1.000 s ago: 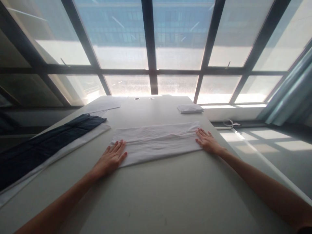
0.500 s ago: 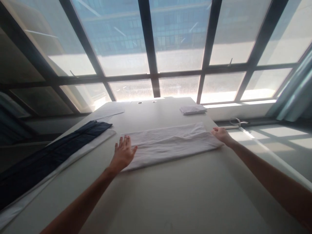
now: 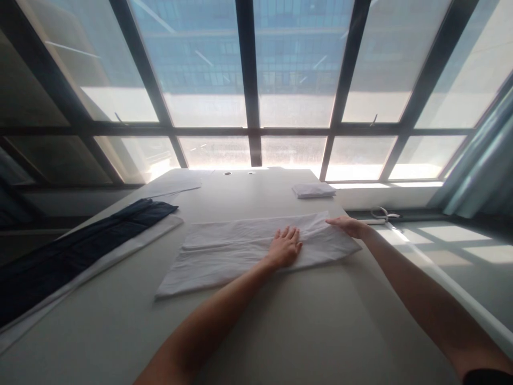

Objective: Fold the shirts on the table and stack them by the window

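Note:
A long piece of white fabric, folded flat (image 3: 224, 251), lies across the white table (image 3: 244, 206) with light creases along it. My left hand (image 3: 285, 247) rests palm down on it, right of its middle, with the fingers stretched out. At the fabric's far right edge, my right hand (image 3: 348, 226) has its fingertips pinched on the cloth. The right end slants to a corner just below that hand.
Dark navy clothing (image 3: 92, 240) lies on white cloth (image 3: 132, 251) along the table's left side. A small folded white stack (image 3: 315, 191) sits at the far right, thin white sheets (image 3: 172, 185) at the far left. Windows (image 3: 296, 69) stand behind.
My left hand has slid right across the fabric from its left end, uncovering that end. My right hand has shifted slightly left along the right end, towards the far corner.

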### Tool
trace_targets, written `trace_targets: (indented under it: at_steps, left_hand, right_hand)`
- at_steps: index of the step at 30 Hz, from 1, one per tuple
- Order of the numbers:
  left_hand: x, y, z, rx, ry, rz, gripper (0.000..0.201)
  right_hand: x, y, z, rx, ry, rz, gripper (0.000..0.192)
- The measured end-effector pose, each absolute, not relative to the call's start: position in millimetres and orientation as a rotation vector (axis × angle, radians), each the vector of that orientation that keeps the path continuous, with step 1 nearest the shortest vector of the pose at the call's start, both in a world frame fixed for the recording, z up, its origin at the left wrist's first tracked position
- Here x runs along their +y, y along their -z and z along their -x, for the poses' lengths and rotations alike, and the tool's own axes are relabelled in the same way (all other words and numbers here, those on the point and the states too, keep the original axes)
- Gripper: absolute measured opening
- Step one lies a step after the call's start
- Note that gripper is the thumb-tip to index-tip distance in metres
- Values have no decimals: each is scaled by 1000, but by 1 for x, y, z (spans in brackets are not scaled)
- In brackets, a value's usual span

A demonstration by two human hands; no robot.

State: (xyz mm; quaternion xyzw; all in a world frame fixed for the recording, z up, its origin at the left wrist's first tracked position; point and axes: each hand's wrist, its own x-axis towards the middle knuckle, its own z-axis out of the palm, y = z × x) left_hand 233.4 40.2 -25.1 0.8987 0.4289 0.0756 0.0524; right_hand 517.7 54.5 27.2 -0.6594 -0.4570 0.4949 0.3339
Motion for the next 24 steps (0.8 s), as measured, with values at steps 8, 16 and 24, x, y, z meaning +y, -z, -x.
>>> trace_targets:
  at_steps: [8, 16, 24]
  left_hand:
    - [31, 14, -221, 1208, -178, -2602, 61]
    - [44, 19, -278, 1326, -242, -2578, 60]
    - [77, 17, -277, 1383, -190, -2557, 64]
  right_hand:
    - [26, -35, -510, -1505, -1548, 1488, 36]
    - [25, -52, -490, -1422, -1319, 1472, 34]
    - [36, -60, -475, -1530, -1485, 1440, 36]
